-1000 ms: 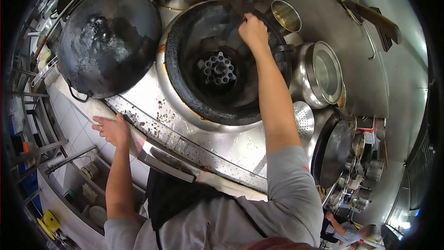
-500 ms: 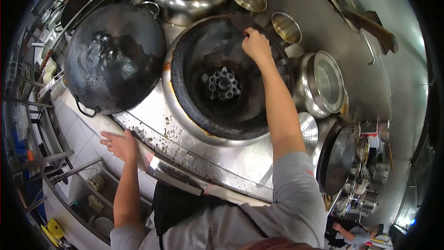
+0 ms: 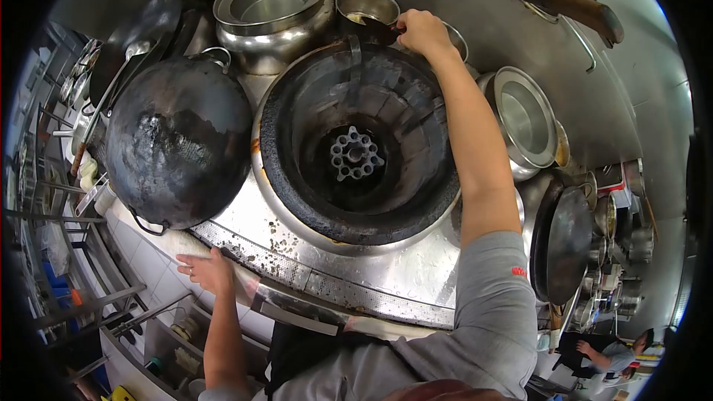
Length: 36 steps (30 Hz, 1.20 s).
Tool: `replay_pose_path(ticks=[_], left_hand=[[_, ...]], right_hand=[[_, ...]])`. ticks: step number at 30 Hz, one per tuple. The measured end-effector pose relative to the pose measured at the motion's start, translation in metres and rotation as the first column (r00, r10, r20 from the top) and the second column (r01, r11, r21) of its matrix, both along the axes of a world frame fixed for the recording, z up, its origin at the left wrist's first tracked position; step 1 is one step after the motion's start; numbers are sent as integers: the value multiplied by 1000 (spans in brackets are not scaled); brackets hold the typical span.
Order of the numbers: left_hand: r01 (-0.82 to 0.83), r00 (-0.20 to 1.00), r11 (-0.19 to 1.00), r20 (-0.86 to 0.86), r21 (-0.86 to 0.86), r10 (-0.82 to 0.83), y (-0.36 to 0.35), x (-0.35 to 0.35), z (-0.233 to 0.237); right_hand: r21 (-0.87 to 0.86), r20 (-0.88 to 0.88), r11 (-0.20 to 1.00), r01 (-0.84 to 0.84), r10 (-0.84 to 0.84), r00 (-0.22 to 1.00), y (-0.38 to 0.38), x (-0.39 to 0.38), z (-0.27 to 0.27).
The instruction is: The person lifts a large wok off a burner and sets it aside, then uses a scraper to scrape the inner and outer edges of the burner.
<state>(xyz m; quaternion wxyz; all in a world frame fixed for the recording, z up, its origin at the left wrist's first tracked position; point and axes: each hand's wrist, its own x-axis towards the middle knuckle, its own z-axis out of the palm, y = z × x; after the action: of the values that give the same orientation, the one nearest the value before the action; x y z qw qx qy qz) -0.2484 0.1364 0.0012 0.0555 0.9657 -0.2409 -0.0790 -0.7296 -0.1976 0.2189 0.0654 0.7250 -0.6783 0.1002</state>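
Observation:
My right hand (image 3: 425,32) is closed at the back rim of the round burner well (image 3: 286,200). Its fingers grip a dark, reddish-brown flat piece (image 3: 380,32), whose kind I cannot tell. That piece overlaps the front of a steel pot (image 3: 368,4) in this view. A dark metal strip (image 3: 355,59) lies over the well's back rim nearby. Down in the well sits a burner head (image 3: 356,154) ringed with holes. My left hand (image 3: 208,271) holds nothing, fingers apart, at the front edge of the stove. Left of the well, a blackened wok (image 3: 178,141) rests bottom up.
A large steel pot (image 3: 275,41) stands behind the upturned wok, another wide pot (image 3: 523,115) to the right. Ladles and a wooden-handled tool (image 3: 575,9) hang on the back wall. Food scraps dot the steel stovetop (image 3: 275,241). A person (image 3: 609,356) is far right.
My right hand has moved up and back from inside the well to beyond its rim, with the dark piece. My left hand stays by the stove's edge; the view has shifted.

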Motion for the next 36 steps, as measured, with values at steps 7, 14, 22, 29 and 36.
replay_pose_path(ticks=[7, 14, 22, 29, 36], left_hand=[[26, 999, 999, 44, -31, -24, 1, 1, -8], [41, 996, 997, 82, -67, -36, 4, 3, -13], [26, 997, 997, 81, -69, -20, 2, 5, -16], [135, 983, 990, 128, -45, -129, 12, 19, -35], [19, 998, 999, 51, 31, -20, -1, 1, -4]], right_hand=[[-64, 674, 995, 74, -11, 739, -31, -4, 1], [-158, 929, 939, 305, 36, 368, -54, 13, -33], [-42, 819, 936, 351, -169, 548, -69, -17, -11], [-267, 737, 916, 300, -7, 676, -63, -20, -47], [3, 792, 953, 304, -188, 581, 41, 24, 3]])
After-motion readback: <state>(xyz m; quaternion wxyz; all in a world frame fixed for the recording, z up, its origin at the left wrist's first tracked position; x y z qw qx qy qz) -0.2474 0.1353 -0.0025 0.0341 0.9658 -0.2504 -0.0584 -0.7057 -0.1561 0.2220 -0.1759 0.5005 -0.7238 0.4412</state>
